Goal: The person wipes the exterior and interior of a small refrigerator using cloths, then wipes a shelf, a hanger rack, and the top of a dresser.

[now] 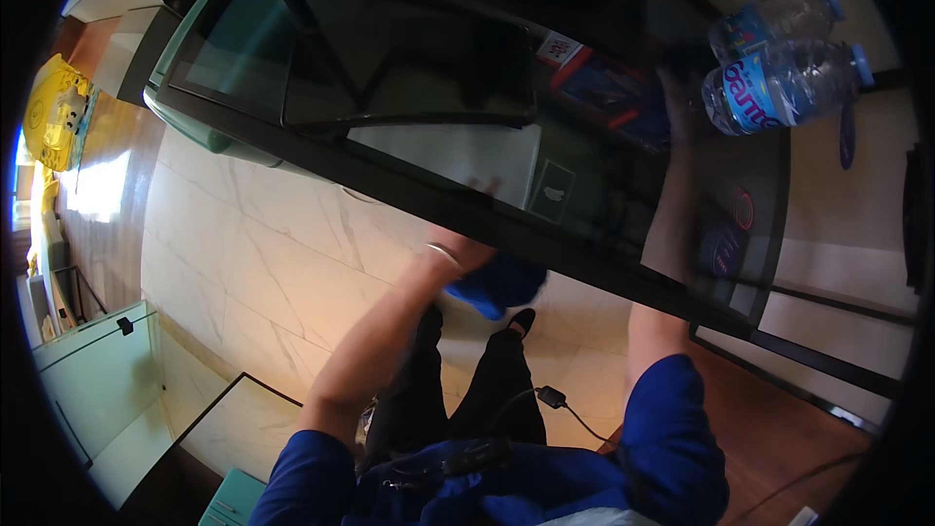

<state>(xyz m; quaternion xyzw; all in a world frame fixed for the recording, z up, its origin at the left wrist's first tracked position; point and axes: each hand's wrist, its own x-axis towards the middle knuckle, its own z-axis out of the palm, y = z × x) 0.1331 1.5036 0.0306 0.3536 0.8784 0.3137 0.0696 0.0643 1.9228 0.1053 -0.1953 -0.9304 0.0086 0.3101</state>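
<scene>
A dark-framed table with a tinted glass top [613, 230] stands before me. My left hand [467, 234] is at its front frame bar, its fingers showing faintly through the glass near a white sheet [467, 153]. Below that wrist is a blue cloth-like item [497, 285]; whether the hand holds it is unclear. Under the glass, my right arm stretches forward, and my right hand [679, 106] looks dim and blurred, close to a red and blue box [606, 91]. A dark flat panel [409, 58] lies left of the box.
Two clear plastic water bottles [789, 88] with blue caps are by the right hand. A pale green rounded unit [190, 124] adjoins the table's left end. Behind me at left stands a glass-sided case [109, 380]. A black cable [584, 424] hangs across my front.
</scene>
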